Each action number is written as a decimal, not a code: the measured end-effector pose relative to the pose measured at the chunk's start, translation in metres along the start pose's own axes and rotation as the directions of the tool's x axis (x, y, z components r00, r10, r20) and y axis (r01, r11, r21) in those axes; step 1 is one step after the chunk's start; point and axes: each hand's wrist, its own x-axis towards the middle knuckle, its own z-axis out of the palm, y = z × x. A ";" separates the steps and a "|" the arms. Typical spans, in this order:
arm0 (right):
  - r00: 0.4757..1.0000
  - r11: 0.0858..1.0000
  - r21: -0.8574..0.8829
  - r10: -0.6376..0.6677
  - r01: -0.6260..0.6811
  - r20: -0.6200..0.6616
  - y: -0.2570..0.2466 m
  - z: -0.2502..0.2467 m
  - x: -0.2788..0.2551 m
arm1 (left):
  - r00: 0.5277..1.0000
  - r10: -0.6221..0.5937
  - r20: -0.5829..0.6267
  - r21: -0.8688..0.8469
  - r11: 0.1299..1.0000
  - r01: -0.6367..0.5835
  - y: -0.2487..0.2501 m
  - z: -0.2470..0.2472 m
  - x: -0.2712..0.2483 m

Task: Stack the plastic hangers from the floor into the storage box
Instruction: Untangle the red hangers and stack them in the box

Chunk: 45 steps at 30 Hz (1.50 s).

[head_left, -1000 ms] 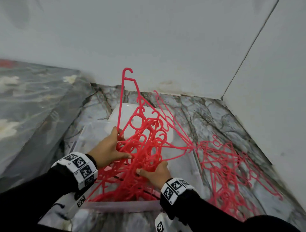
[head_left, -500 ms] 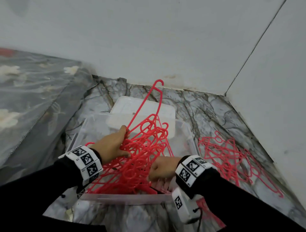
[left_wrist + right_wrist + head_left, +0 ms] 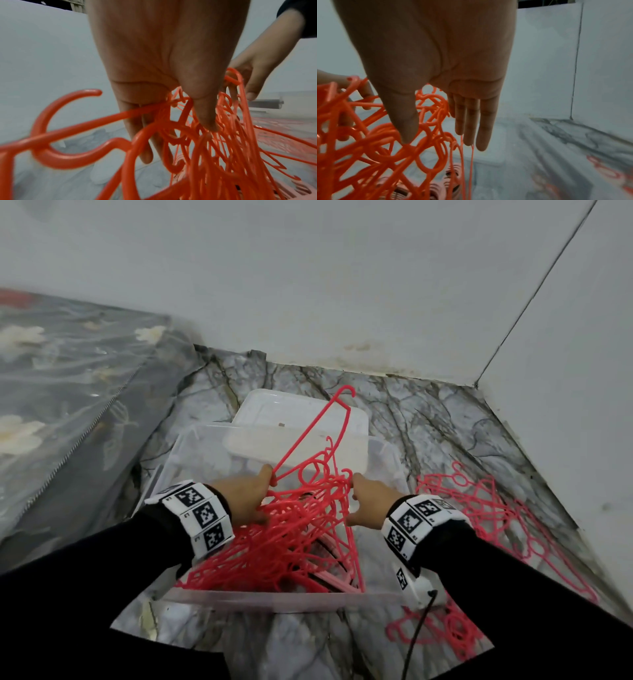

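Note:
A tangled bundle of red plastic hangers point(image 3: 301, 529) stands in the clear storage box point(image 3: 274, 601) on the marble floor. One hanger's hook sticks up over the box's far end. My left hand point(image 3: 248, 496) holds the bundle's left top, with the thumb point(image 3: 205, 115) pinching hanger bars against the fingers. My right hand point(image 3: 368, 501) is at the bundle's right side, its fingers point(image 3: 471, 121) straight and its thumb tip touching the hangers point(image 3: 376, 148). More red hangers point(image 3: 479, 518) lie spread on the floor right of the box.
The box's white lid point(image 3: 298, 419) leans over its far end. Pale pink ridged items point(image 3: 452, 171) lie on the box bottom. A grey flowered cover point(image 3: 68, 405) fills the left. White walls meet in a corner at the back right. A black cable point(image 3: 416, 638) hangs from my right wrist.
The bundle has come down lower into the box. My right hand has let go of its front and moved up to its right side with fingers straightened. The left hand keeps its hold.

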 end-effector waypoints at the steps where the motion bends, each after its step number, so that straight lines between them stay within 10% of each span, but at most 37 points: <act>1: 1.000 1.000 0.025 0.008 -0.008 -0.001 -0.003 0.002 0.003 | 1.000 -0.011 -0.003 0.001 1.000 0.011 0.000 -0.003 0.000; 9: 0.977 0.848 0.521 0.181 -0.096 -0.114 -0.008 -0.007 0.012 | 0.998 -0.047 0.052 -0.172 0.984 0.055 0.004 -0.021 -0.006; 20: 0.931 0.875 0.481 0.129 0.056 -0.341 -0.008 -0.041 0.010 | 0.966 -0.044 -0.254 -0.182 0.983 -0.003 0.008 -0.063 -0.025; 31: 0.988 0.992 0.105 -0.052 0.067 -0.147 -0.006 -0.032 -0.010 | 0.911 -0.067 -0.406 -0.330 0.941 -0.078 0.008 -0.077 -0.032; 37: 0.964 0.997 -0.077 -0.024 0.004 -0.263 -0.006 -0.039 -0.014 | 0.788 -0.147 -0.598 -0.412 0.899 -0.145 0.007 -0.086 -0.030; 45: 0.893 0.816 0.522 0.015 0.249 -0.450 -0.029 -0.047 -0.016 | 0.607 -0.309 -0.732 -0.637 0.627 -0.448 0.019 -0.096 -0.038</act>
